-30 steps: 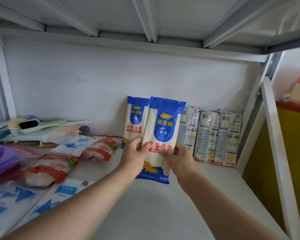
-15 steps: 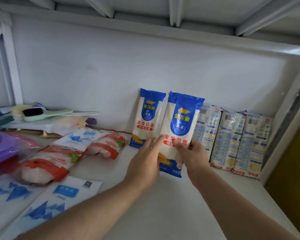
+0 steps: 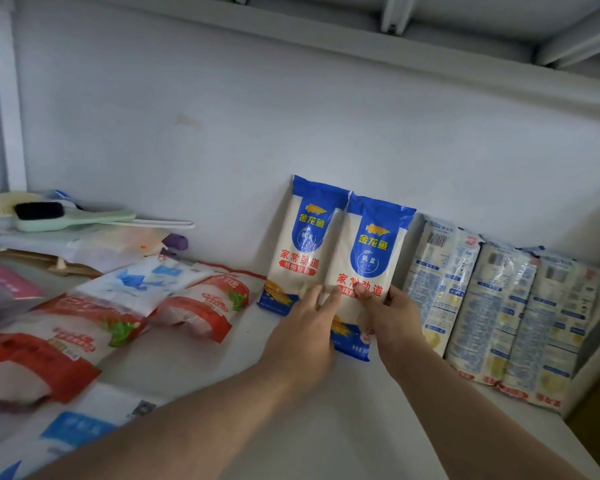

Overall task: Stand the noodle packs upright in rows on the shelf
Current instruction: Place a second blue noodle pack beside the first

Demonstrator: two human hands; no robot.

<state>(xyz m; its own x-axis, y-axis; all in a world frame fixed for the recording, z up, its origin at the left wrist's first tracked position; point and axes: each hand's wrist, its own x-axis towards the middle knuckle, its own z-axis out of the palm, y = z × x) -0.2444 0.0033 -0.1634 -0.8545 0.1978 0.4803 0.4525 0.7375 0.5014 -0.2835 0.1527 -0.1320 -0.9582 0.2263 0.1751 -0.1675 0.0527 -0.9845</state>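
Your right hand (image 3: 397, 315) pinches the front noodle pack (image 3: 369, 268) at its lower right, thumb on the face, fingers curled behind. Your left hand (image 3: 303, 336) lies with straight fingers against the pack's lower left edge, pressing, not gripping. That pack stands upright on the shelf (image 3: 343, 410), just in front of and overlapping a second blue pack (image 3: 303, 237) that leans on the back wall (image 3: 222, 133). Right of them, three pale packs (image 3: 492, 306) already stand in a row against the wall, backs facing out.

Progress, as I judge it: five packs up and the row well along; this one looks seated but not let go. You still need to release it and check it stays up.

Left side is clutter: red-and-white bags (image 3: 94, 323) lying flat, blue-and-white bags (image 3: 142, 277) flat, a green brush (image 3: 66, 216) on a stack further back. Can't tell if any flat bags are noodles. They block extending the row leftward; the nearest red bag sits close to the second blue pack's base.
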